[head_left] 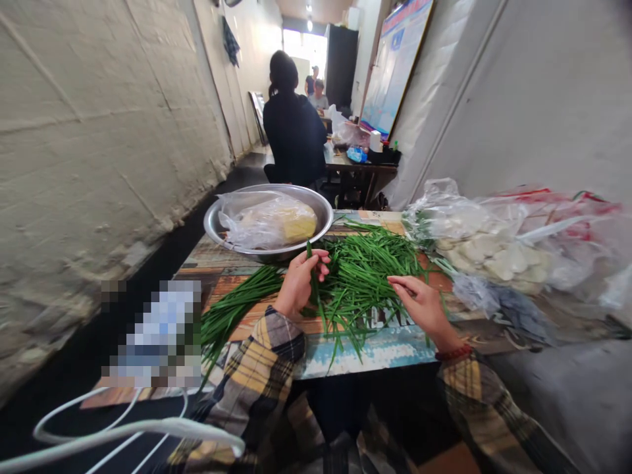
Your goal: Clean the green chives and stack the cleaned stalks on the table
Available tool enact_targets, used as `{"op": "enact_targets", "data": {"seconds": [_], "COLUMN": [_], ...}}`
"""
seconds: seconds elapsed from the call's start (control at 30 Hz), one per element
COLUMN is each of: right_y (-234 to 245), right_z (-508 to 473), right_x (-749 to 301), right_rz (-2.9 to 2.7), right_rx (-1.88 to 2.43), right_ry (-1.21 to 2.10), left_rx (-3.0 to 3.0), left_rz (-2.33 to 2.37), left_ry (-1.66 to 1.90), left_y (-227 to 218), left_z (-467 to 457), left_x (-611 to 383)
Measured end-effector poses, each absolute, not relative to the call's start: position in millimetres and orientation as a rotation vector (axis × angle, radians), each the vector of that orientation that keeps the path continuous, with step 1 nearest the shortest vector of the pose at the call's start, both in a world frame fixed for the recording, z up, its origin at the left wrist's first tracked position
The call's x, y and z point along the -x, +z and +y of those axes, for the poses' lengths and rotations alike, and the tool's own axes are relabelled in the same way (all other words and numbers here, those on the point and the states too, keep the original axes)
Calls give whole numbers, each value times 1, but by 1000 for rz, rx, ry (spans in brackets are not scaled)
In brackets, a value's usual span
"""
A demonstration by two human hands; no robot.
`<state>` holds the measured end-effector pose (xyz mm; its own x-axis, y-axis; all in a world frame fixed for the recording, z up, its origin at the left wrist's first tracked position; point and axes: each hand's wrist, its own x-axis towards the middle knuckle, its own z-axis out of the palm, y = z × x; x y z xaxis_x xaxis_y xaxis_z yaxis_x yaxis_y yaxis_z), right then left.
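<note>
Garlic chives (pixel 314 283), a few green blades, stand nearly upright in my left hand (pixel 297 282), pinched between thumb and fingers. My right hand (pixel 423 308) is at the right front edge of a loose chive pile (pixel 378 257), its fingers pressed together. Whether a thin blade is between those fingertips, I cannot make out. Left of my left hand lies a neater bundle of chives (pixel 244 299), with the blades roughly lined up. Both piles rest on a painted wood-plank table (pixel 340 359).
Behind my left hand stands a metal bowl (pixel 211 227) holding a plastic bag (pixel 261 210) with something yellowish. Plastic bags (pixel 513 230) with pale, flat pieces lie at the right. A white cable (pixel 168 424) loops at front left. Ahead sits a person in dark clothes (pixel 293 141).
</note>
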<state>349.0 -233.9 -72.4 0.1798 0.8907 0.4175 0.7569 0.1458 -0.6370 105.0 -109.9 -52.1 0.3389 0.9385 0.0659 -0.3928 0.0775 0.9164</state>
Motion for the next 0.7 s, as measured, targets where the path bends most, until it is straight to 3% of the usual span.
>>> {"op": "enact_targets", "data": {"seconds": [0.2,0.43,0.6,0.7], "right_y": [-72,-78,-73,-64], "right_z": [-202,-178,-154,-140], "right_x": [-317,-306,-319,-318], "right_rz": [-1835,-2107,-2036,-1899], "right_rx": [1561,1816,1616,1486], "right_ry": [76,-246,4,342], "left_rx": [-890,-918,-906,-902], "left_rz": [663,695,706,722], "left_ry": [1011,984,988,990], "left_y": [-57,-58,-57,-59], "left_z": [-105,-108,-110,-110], "left_x": [-104,-108,-108,-108]}}
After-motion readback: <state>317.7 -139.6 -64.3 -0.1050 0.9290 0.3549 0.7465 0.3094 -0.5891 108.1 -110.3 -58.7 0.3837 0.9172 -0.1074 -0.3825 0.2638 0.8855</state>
